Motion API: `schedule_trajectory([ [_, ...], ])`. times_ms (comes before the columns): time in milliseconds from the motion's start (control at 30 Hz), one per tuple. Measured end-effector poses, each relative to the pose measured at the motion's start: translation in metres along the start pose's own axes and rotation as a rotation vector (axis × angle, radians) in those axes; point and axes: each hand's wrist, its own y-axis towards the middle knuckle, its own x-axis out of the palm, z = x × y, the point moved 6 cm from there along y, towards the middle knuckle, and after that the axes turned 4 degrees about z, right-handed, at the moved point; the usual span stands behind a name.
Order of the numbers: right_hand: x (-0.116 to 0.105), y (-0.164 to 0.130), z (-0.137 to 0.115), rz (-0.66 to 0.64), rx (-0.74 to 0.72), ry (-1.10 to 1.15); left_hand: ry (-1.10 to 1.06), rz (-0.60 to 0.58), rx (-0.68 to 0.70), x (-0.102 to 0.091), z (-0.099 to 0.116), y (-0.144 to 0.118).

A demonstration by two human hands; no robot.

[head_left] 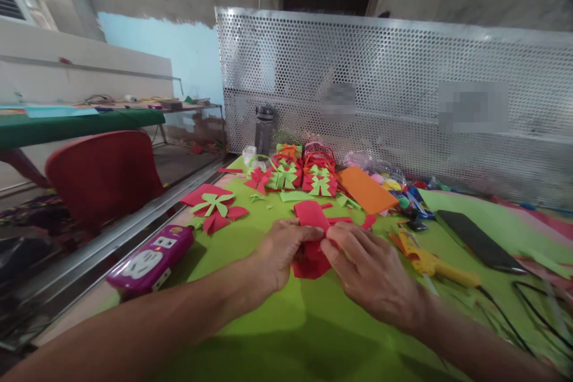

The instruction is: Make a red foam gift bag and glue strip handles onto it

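Both hands, the left hand (pixel 282 253) and right hand (pixel 369 268), pinch a red foam piece (pixel 311 239) together on the green tabletop (pixel 277 334), just right of the purple power strip (pixel 150 259); it looks light, soft and bendable, best held at its edges.

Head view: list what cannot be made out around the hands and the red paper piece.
- Red paper piece: its lower part is covered by the left hand and right hand, so its full shape is hidden.
- Fingertips: motion-blurred where they pinch the paper.
- Two patches on the perforated metal panel: blurred out.
- Yellow tool: blurred, type unclear.
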Motion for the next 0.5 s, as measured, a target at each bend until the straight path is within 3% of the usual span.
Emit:
schedule_trajectory([
  [167,-0.002,0.000,0.004,0.009,0.055,-0.023,0.120,-0.052,0.041,0.002,0.006,0.000],
  [300,-0.002,0.003,0.023,-0.052,0.196,-0.039,0.317,-0.082,0.159,-0.004,0.030,-0.005],
  [333,-0.002,0.003,0.029,-0.070,0.245,-0.025,0.383,-0.072,0.239,-0.006,0.041,-0.008],
  [400,-0.001,0.003,0.039,-0.107,0.336,0.014,0.709,0.032,0.637,-0.004,0.071,-0.021],
  [467,0.001,0.003,0.043,-0.140,0.383,0.054,0.877,0.006,0.888,0.006,0.083,-0.036],
  [500,0.002,0.003,0.043,-0.152,0.389,0.071,0.920,-0.029,0.949,0.011,0.083,-0.040],
])
